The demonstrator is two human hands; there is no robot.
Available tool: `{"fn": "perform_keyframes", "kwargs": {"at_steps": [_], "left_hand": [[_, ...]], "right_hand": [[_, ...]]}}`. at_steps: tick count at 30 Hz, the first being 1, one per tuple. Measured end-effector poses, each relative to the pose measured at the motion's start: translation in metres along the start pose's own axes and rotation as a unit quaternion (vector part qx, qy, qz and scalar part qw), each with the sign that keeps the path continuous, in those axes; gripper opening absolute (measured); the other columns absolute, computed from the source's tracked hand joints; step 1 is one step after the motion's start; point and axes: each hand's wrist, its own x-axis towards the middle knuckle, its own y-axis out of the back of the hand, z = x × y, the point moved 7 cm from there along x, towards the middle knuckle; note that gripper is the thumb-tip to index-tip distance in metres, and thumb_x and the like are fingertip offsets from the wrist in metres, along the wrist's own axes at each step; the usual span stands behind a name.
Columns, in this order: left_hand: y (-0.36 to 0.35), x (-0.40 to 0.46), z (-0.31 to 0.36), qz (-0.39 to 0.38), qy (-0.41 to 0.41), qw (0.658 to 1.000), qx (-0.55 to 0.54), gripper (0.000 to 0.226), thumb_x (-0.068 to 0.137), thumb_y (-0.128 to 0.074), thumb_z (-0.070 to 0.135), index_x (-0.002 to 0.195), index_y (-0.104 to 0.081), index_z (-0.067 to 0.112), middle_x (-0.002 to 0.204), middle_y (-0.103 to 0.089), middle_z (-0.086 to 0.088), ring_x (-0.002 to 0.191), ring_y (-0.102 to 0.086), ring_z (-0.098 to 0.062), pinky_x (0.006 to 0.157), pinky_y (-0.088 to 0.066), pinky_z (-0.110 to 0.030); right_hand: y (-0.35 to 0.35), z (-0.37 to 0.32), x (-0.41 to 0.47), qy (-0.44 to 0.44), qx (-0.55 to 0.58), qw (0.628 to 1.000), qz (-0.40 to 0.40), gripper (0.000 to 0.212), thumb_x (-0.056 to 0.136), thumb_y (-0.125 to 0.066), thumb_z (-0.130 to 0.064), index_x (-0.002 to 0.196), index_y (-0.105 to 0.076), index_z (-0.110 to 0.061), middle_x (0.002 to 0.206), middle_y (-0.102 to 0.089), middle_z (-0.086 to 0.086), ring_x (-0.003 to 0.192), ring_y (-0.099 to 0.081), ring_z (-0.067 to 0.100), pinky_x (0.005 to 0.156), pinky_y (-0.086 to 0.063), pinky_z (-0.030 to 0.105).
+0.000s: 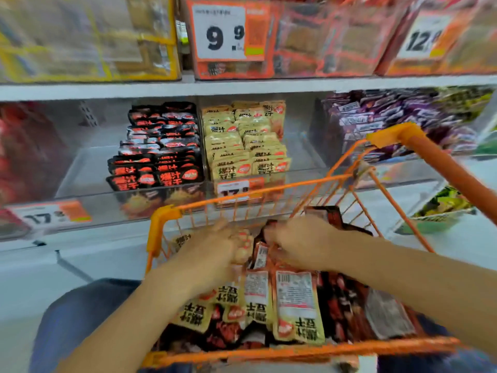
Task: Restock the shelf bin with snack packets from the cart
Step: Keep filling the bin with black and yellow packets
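Head view: both forearms reach down into the orange cart (304,351); left hand (215,246) and right hand (301,240), knuckles up, fingers curled among heaped snack packets (295,305); blur hides exact grips. Shelf bin (166,195) beyond the cart, half-stocked with black and yellow rows.

The cart (293,188) is orange wire with an orange handle. Inside it lie pale yellow packets (295,305) with black characters and red-orange logos, among black packets (341,305) with red print. Beyond the cart, the clear shelf bin (161,195) holds black-and-red packets (158,149) beside pale yellow ones (246,138); right of those lie purple packets (390,117), and above hangs a white-and-orange price tag (228,30) with black numerals.
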Motion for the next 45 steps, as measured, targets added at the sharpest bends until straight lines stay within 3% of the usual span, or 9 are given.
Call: {"fn": "perform_keyframes", "kwargs": {"at_steps": [4, 7, 11, 16, 18, 27, 35, 41, 45], "left_hand": [[-0.048, -0.01, 0.005, -0.119, -0.007, 0.993, -0.021, 0.074, 0.084, -0.066, 0.042, 0.147, -0.032, 0.022, 0.149, -0.031, -0.002, 0.139, -0.027, -0.023, 0.11, -0.033, -0.041], [-0.052, -0.008, -0.003, -0.104, 0.015, 0.99, -0.099, 0.08, 0.082, -0.066, 0.047, 0.149, -0.026, 0.025, 0.152, -0.029, 0.002, 0.138, -0.028, -0.019, 0.108, -0.036, -0.04], [-0.045, -0.015, -0.012, -0.069, 0.036, 0.955, -0.286, 0.076, 0.085, -0.055, 0.061, 0.148, -0.023, 0.034, 0.148, -0.028, 0.016, 0.133, -0.029, -0.005, 0.108, -0.03, -0.029], [-0.014, -0.019, -0.033, 0.121, 0.073, 0.685, -0.715, 0.055, 0.103, -0.02, 0.04, 0.131, -0.05, 0.003, 0.141, -0.046, -0.014, 0.118, -0.053, -0.027, 0.1, -0.044, -0.036], [-0.002, -0.026, -0.025, 0.101, 0.062, 0.653, -0.748, 0.067, 0.095, -0.024, 0.052, 0.13, -0.052, 0.003, 0.116, -0.064, -0.017, 0.1, -0.064, -0.032, 0.081, -0.053, -0.036], [0.003, 0.004, -0.007, 0.112, 0.073, 0.751, -0.647, 0.021, 0.085, -0.065, 0.037, 0.094, -0.07, 0.018, 0.084, -0.072, -0.003, 0.077, -0.069, -0.017, 0.078, -0.058, -0.041], [0.009, 0.021, 0.018, 0.11, 0.049, 0.778, -0.617, 0.016, 0.091, -0.059, 0.036, 0.092, -0.068, 0.022, 0.085, -0.07, -0.003, 0.076, -0.069, -0.012, 0.071, -0.058, -0.029], [0.056, 0.036, -0.025, 0.277, 0.083, 0.829, -0.478, 0.017, 0.095, -0.053, 0.033, 0.105, -0.066, 0.032, 0.101, -0.063, 0.027, 0.092, -0.056, 0.013, 0.078, -0.042, -0.009], [0.085, 0.068, -0.052, 0.355, 0.096, 0.906, -0.209, 0.041, 0.094, -0.043, 0.044, 0.119, -0.062, 0.018, 0.122, -0.06, 0.005, 0.119, -0.048, -0.016, 0.101, -0.035, -0.03]], "right_hand": [[-0.068, -0.044, -0.04, 0.045, 0.043, 0.95, -0.307, 0.085, 0.09, -0.06, -0.045, 0.153, -0.008, -0.018, 0.157, -0.017, 0.01, 0.139, -0.028, 0.031, 0.106, -0.035, 0.045], [-0.075, -0.067, -0.033, 0.087, 0.063, 0.963, -0.248, 0.079, 0.094, -0.056, -0.034, 0.153, -0.006, -0.022, 0.159, -0.011, 0.006, 0.136, -0.032, 0.031, 0.097, -0.044, 0.044], [-0.043, -0.06, -0.016, 0.07, 0.149, 0.982, -0.088, 0.029, 0.1, -0.042, -0.03, 0.121, -0.056, -0.014, 0.11, -0.064, 0.008, 0.094, -0.062, 0.026, 0.072, -0.05, 0.036], [0.008, -0.001, -0.011, -0.088, 0.579, 0.811, -0.011, 0.022, 0.098, -0.051, -0.017, 0.085, -0.064, -0.004, 0.048, -0.044, -0.014, 0.044, -0.045, -0.002, 0.05, -0.033, 0.01], [0.02, 0.01, -0.014, -0.121, 0.645, 0.755, -0.019, 0.022, 0.099, -0.048, -0.014, 0.082, -0.061, -0.009, 0.044, -0.048, -0.017, 0.04, -0.049, -0.005, 0.044, -0.036, 0.008], [-0.005, 0.031, -0.037, -0.189, 0.668, 0.718, -0.058, 0.024, 0.095, -0.056, -0.033, 0.104, -0.07, -0.016, 0.099, -0.073, 0.001, 0.091, -0.069, 0.016, 0.075, -0.054, 0.025], [0.001, 0.047, -0.054, -0.136, 0.706, 0.695, -0.028, 0.011, 0.085, -0.07, -0.01, 0.096, -0.07, -0.012, 0.074, -0.069, -0.012, 0.065, -0.062, -0.001, 0.061, -0.044, 0.011], [0.016, 0.145, -0.028, -0.299, 0.775, 0.494, 0.256, 0.015, 0.088, -0.06, -0.007, 0.101, -0.066, -0.005, 0.088, -0.07, 0.008, 0.073, -0.066, 0.019, 0.063, -0.056, 0.028], [0.014, 0.205, 0.024, -0.355, 0.753, 0.456, 0.316, 0.013, 0.089, -0.061, -0.006, 0.08, -0.059, -0.015, 0.073, -0.064, 0.001, 0.061, -0.062, 0.01, 0.058, -0.051, 0.022]]}}
